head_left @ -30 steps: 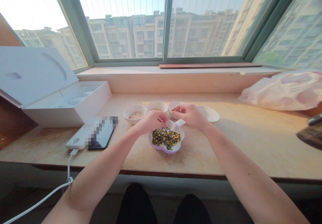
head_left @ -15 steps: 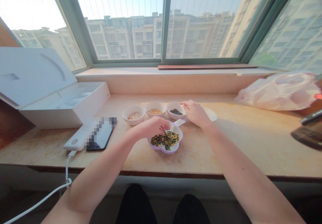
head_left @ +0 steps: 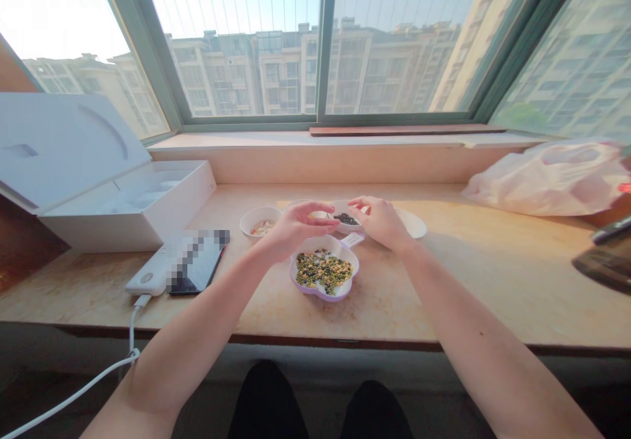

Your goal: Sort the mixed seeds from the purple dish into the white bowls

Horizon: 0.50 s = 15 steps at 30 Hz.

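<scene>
While both arms reach forward across the counter (head_left: 444,281), the left hand (head_left: 300,225) curves palm-up above the lilac-rimmed dish (head_left: 326,296) of mixed beans (head_left: 323,273), grip half-open and visibly empty; beyond the dish, the right hand (head_left: 382,222) hangs loosely open, fingertips by the small bowl of black seeds (head_left: 346,219)

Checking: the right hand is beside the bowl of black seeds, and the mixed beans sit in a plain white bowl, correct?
No: the head view shows the mixed beans in a purple-rimmed dish, not a white bowl. The right hand is indeed beside the bowl of black seeds.
</scene>
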Available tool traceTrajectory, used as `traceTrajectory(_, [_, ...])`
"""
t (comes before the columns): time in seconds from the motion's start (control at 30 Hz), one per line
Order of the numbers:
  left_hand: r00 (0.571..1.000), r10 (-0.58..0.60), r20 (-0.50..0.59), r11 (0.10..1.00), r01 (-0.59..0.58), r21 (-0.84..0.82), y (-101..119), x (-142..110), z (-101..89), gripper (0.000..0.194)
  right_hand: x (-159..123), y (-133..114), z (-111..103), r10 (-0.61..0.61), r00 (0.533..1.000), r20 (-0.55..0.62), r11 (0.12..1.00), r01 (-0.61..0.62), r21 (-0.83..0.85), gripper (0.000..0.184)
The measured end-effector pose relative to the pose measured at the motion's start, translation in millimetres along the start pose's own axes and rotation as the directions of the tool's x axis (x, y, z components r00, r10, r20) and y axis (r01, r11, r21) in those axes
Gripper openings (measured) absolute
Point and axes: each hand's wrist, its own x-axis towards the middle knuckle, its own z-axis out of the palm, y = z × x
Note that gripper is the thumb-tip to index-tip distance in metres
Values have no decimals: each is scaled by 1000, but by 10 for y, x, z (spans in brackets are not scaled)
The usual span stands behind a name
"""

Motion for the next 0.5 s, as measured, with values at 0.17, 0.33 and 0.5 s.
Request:
traceTrajectory(0.17, [982, -36, -184, 970, -10, -243, 67, 31, -58, 39, -19, -50, -7, 18, 1000, 24, 1000, -19, 19, 23])
traceTrajectory(0.33, [972, -80, -222, 943, 2, -332, 83, 35, -57, 44, -48, -111, -3, -42, 999, 10, 994, 40, 104, 22])
traceTrajectory(0.5, [970, -65, -235, 950, -12, -312, 85, 29, -48, 45, -75, -128, 32, -111, 994, 22, 975, 104, 196, 23])
